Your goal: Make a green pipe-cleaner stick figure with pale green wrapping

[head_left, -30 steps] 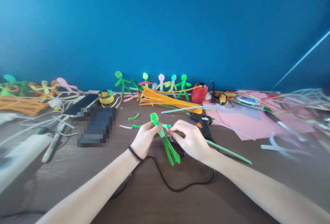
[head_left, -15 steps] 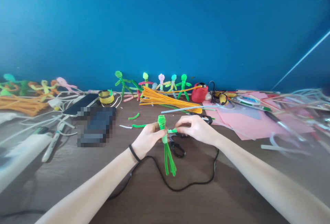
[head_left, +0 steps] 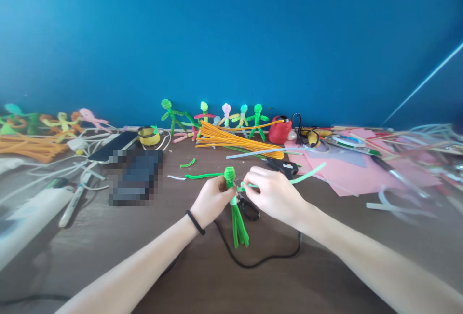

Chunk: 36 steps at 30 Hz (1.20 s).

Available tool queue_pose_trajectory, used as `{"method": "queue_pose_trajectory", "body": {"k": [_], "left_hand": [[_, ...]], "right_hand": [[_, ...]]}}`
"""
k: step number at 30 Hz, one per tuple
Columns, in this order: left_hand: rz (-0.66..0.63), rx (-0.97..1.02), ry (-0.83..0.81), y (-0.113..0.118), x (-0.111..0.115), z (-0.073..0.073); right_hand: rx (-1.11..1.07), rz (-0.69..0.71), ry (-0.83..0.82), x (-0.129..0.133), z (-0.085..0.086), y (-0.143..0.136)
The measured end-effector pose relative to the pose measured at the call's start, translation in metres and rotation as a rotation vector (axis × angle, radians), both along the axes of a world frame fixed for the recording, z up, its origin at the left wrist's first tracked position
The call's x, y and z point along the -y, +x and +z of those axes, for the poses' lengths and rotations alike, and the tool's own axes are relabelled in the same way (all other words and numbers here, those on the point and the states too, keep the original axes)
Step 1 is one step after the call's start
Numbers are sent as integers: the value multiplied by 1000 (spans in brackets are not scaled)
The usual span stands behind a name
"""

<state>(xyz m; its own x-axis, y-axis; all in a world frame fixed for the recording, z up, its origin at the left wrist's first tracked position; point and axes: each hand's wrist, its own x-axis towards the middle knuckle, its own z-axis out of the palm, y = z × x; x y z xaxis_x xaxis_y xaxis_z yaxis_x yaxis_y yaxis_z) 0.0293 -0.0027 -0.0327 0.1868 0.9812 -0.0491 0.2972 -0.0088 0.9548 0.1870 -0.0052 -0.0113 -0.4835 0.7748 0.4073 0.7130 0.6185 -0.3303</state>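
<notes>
My left hand (head_left: 214, 197) is closed around the body of a green pipe cleaner figure (head_left: 230, 175), held upright with its loose stems hanging down below a pale wrapped band. Close on its right, my right hand (head_left: 269, 189) pinches a light green pipe cleaner (head_left: 308, 173), whose tail sticks out to the right past the knuckles. The pipe cleaner's near end reaches toward the figure's side; my fingers partly hide the spot. Behind and below the hands lie black-handled scissors (head_left: 249, 210). A green pipe cleaner (head_left: 202, 176) runs from the table to behind my left hand.
Finished pipe cleaner figures (head_left: 258, 120) stand along the blue wall. In front lies a bundle of orange pipe cleaners (head_left: 238, 141). A black glue gun (head_left: 282, 166) is beyond my right hand, near pink paper (head_left: 336, 174). A black cable (head_left: 253, 265) loops across the table; a blurred-out dark device (head_left: 139, 174) lies left.
My right hand has turned over and shifted slightly, and a long light green tail now shows beyond it. The figure and my left hand have moved a little right and down.
</notes>
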Motion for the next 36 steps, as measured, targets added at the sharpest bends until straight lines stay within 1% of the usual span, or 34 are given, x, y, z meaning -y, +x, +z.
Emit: {"method": "queue_pose_trajectory", "body": {"k": [3,8,11,17,22,26,30,36], "left_hand": [[12,17,-9,0,0,-2],[67,48,-29,-1,-1,1],[85,69,-36,0,-1,4],[54,101,-73,1,-1,8],[25,31,-70,-1,-1,5],[3,44,-62,-1,-1,3],[34,108,-58,0,-1,6],[108,111,-24,-2,-2,8]], "right_hand": [[-19,-26,-37,1,-2,-1],[-166,-22,-262,-3,0,3],[-211,-7,-328,-6,1,4],[-242,-4,-301,-8,-1,4],[-232,12,-264,-8,-2,3],[-201,16,-225,-5,-3,2],[-175,11,-196,0,-2,-1],[-245,90,-304,1,-2,0]]}}
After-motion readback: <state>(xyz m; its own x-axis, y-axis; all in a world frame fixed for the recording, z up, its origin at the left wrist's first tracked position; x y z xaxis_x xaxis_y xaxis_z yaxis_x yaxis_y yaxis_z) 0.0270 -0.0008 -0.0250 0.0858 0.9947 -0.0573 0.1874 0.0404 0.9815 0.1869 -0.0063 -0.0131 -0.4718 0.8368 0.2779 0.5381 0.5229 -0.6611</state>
